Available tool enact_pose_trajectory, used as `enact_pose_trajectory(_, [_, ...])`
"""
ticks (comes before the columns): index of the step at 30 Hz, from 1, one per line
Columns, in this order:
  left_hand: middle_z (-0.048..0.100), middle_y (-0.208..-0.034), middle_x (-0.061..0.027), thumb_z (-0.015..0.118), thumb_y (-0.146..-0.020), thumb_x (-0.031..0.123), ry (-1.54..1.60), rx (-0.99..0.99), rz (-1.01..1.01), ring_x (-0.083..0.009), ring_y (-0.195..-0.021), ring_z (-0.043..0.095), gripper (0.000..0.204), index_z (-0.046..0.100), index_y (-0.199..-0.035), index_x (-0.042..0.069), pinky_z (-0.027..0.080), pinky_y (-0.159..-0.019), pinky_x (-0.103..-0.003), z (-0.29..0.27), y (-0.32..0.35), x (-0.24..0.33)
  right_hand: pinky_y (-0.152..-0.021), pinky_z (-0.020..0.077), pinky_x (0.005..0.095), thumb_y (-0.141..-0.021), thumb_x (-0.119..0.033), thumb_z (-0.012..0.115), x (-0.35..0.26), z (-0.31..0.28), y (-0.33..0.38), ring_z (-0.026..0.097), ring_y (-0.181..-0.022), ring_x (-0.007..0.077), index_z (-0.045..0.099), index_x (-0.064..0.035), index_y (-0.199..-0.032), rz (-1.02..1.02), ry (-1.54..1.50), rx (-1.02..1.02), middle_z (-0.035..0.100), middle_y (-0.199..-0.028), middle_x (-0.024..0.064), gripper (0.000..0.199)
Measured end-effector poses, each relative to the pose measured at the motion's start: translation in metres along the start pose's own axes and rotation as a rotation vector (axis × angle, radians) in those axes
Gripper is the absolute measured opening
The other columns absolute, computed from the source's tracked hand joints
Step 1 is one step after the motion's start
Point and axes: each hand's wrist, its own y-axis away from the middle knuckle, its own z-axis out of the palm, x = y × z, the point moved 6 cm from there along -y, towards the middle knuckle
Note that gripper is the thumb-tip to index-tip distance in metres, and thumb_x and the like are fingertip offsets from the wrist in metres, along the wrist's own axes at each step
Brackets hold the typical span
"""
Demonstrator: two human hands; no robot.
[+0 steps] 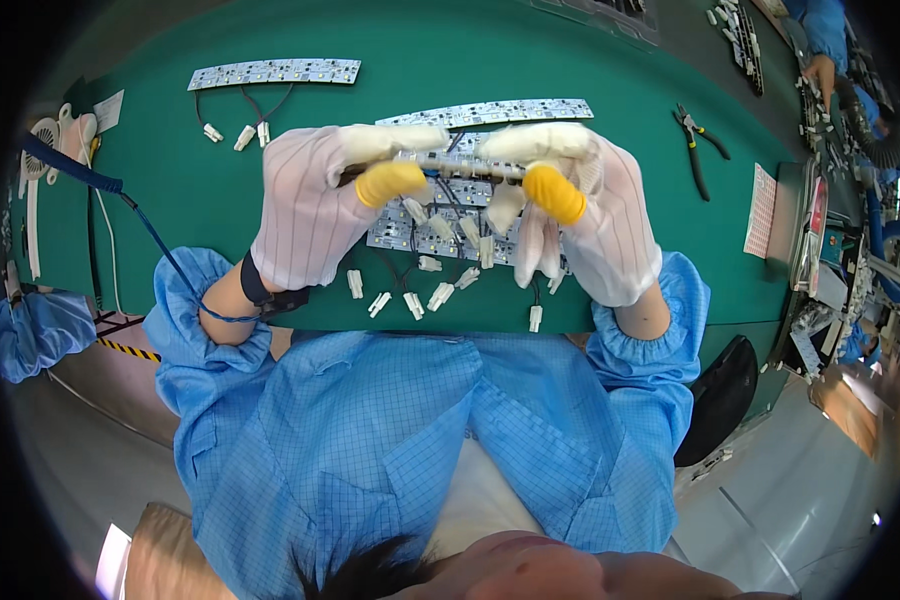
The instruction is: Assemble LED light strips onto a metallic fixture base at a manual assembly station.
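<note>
Both my hands wear white striped gloves with yellow thumb covers. Between them, edge-on to me, is a narrow LED circuit board point(460, 163), raised over the other boards. My left hand point(320, 200) pinches one end of it between thumb and fingers. At the opposite end, my right hand point(595, 200) grips it the same way. Below hang white connectors, partly blurred. Several LED boards point(390, 232) with dark leads lie beneath my hands, partly hidden by them. Loose-looking white plugs point(413, 305) rest toward the table's near edge. A wrist strap point(270, 295) circles my left wrist.
One LED board point(275, 72) with three plugs lies far left, another point(500, 110) behind my hands. Cutting pliers point(698, 150) and a printed sheet point(760, 210) are on the right of the green mat point(660, 70). A small white fan point(45, 148) and a blue coiled cord point(75, 168) are left.
</note>
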Motion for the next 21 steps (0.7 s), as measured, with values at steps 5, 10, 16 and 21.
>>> enact_pose_trajectory(5, [0.060, -0.076, -0.0010, 0.075, -0.072, 0.013, 0.052, -0.104, 0.046, -0.0213, -0.076, 0.062, 0.033, 0.063, -0.102, 0.012, 0.047, -0.072, -0.035, 0.005, 0.011, -0.006, -0.041, 0.0468, 0.0194, -0.092, -0.038, 0.057, 0.019, 0.014, -0.002, 0.061, -0.049, 0.0147, 0.052, 0.0075, -0.109, 0.072, -0.582, -0.236, 0.066, -0.081, 0.0168, 0.050])
enact_pose_trajectory(10, [0.068, -0.088, -0.0034, 0.074, -0.072, 0.017, 0.289, -0.101, -0.123, -0.0209, -0.082, 0.064, 0.028, 0.069, -0.099, 0.013, 0.049, -0.077, -0.033, 0.006, 0.004, -0.011, -0.040, 0.0453, 0.0173, -0.093, -0.029, 0.056, 0.012, 0.012, -0.008, 0.063, -0.056, 0.0144, 0.044, 0.0074, -0.124, 0.094, -0.296, -0.131, 0.065, -0.088, 0.0166, 0.050])
enact_pose_trajectory(16, [0.068, -0.105, -0.0092, 0.057, -0.080, -0.006, 0.243, 0.140, -0.234, -0.0210, -0.094, 0.064, 0.032, 0.068, -0.108, 0.005, 0.050, -0.083, -0.029, -0.043, -0.031, -0.094, -0.044, 0.0482, 0.0184, -0.091, -0.017, 0.058, -0.018, 0.013, 0.001, 0.065, -0.061, 0.0155, 0.037, 0.0010, -0.137, 0.052, -0.359, -0.033, 0.062, -0.105, 0.0129, 0.054])
enact_pose_trajectory(21, [0.061, -0.119, -0.0082, 0.061, -0.079, 0.004, -0.283, -0.220, -0.304, -0.0291, -0.109, 0.055, 0.031, 0.069, -0.107, 0.014, 0.043, -0.095, -0.036, -0.044, -0.014, -0.183, -0.058, 0.0525, 0.0236, -0.089, -0.012, 0.059, -0.014, -0.054, -0.004, 0.064, -0.070, 0.0132, 0.040, -0.0016, -0.136, -0.086, -0.106, 0.087, 0.064, -0.099, 0.0112, 0.051])
